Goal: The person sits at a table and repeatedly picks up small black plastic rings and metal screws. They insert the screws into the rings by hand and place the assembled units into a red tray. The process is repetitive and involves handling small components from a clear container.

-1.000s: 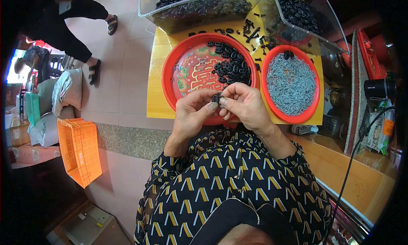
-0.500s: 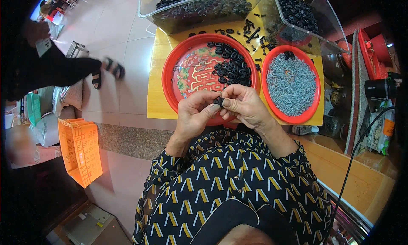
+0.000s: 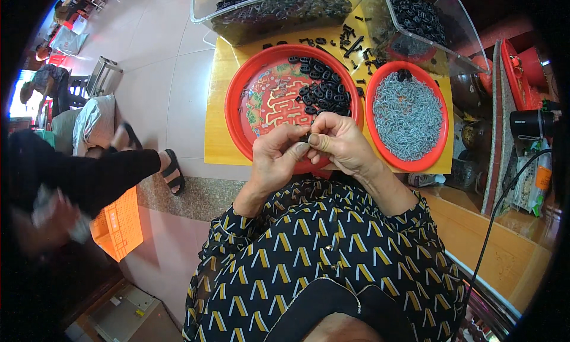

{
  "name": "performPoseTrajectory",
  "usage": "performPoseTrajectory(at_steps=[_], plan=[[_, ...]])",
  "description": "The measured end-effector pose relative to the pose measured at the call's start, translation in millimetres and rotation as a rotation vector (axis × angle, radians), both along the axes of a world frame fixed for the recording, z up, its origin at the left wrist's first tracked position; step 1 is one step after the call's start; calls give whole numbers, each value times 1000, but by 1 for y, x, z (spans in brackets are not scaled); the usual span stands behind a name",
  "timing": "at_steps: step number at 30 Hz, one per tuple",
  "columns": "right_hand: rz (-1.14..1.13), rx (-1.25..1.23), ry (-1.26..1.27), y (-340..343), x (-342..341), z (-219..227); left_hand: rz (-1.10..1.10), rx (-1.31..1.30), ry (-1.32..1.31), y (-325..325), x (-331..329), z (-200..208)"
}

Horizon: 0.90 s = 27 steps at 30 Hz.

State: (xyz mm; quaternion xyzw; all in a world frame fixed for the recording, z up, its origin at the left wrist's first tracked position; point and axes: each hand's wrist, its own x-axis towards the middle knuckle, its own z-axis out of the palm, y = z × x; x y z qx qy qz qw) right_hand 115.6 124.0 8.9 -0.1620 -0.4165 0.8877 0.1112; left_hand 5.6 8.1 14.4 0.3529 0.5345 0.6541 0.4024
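Observation:
Fingertips of my left hand (image 3: pixel 273 155) and my right hand (image 3: pixel 344 145) meet over the near edge of a round red tray (image 3: pixel 233 119). Pinched between them is a small black plastic piece (image 3: pixel 305 138), mostly covered by the fingers. Inside the tray, on its patterned bottom, a pile of black oval two-holed pieces (image 3: pixel 325 93) lies to the right. To the right of my hands stands an oval red tray (image 3: pixel 375 131) full of small silver screws (image 3: pixel 409 119), with a few black bits at its far edge.
Two clear plastic bins (image 3: pixel 285 14) of black parts stand at the back of the yellow tabletop (image 3: pixel 217 137). Loose black bolts (image 3: pixel 354 47) lie before them. At left, a person's leg (image 3: pixel 113 170) partly hides an orange crate (image 3: pixel 122 229). A black cable (image 3: pixel 490 229) hangs at right.
The person at left has walked nearer and now covers part of the orange crate. My hands have barely shifted, still pinched together; less of the black piece shows.

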Motion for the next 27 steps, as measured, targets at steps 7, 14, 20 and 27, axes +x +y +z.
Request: performPoseTrajectory(at_steps=[7,14,20,27], plan=[[6,-100,-49,0,-1,9,-24,67,-191,-5,-6,0],[15,78,-131,-2,3,25,-6,39,-118,-9,-8,-6],[-51,260,-245,7,0,39,25,19,-14,-10,-3,-1],[-602,313,87,90,5,109,179,-66,283,-30,-33,-2]])
